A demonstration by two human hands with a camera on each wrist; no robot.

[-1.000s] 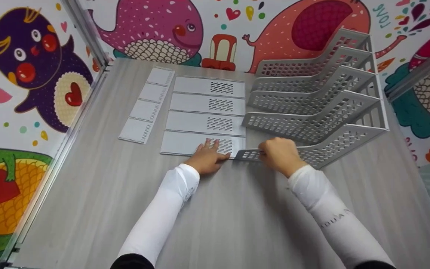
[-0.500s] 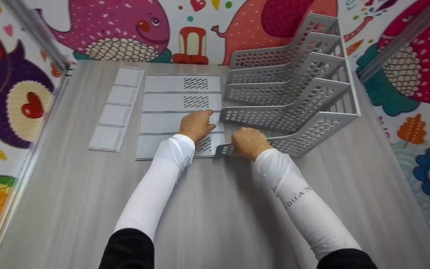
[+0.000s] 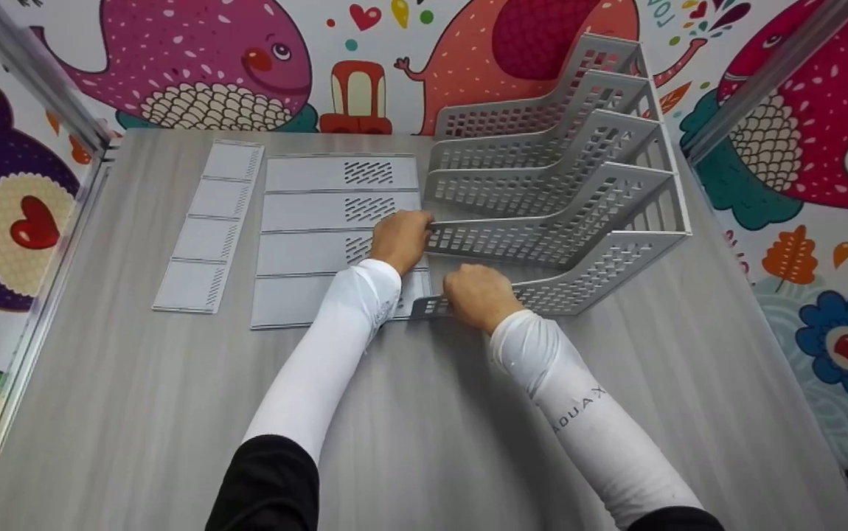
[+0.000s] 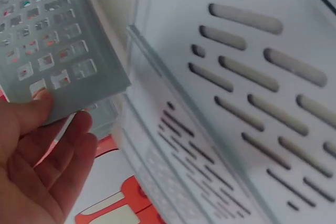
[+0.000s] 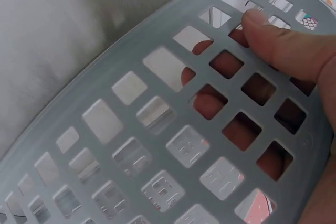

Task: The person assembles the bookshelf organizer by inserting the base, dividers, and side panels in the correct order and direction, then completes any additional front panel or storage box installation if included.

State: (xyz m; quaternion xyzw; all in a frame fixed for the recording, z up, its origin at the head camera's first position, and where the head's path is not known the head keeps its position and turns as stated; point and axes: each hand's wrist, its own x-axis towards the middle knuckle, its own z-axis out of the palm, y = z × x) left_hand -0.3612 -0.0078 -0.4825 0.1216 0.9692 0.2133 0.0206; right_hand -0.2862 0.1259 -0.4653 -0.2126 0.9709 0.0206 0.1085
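A grey plastic file rack, made of several perforated dividers joined at a right-hand frame [image 3: 678, 188], stands against the slotted light-grey base panel [image 3: 299, 295]. My left hand [image 3: 400, 237] pinches the front tip of the second-nearest divider [image 3: 501, 237]; in the left wrist view the thumb lies on its holed face [image 4: 102, 74] and the fingers are behind it. My right hand [image 3: 480, 293] grips the nearest divider [image 3: 579, 289] near its low front end. In the right wrist view the fingers show through the square holes of this divider [image 5: 149, 30], with the thumb across its near face.
Left of the base panel lies a narrow light-grey panel [image 3: 203, 240] in several sections. Both rest on the wood-grain table [image 3: 365, 442]. Printed walls [image 3: 365, 44] with metal posts [image 3: 40, 70] border the table at the back and sides.
My left hand has left the base panel's nearest section and moved away from me onto the second divider's tip. The right hand keeps its grip on the nearest divider. The head view has shifted right.
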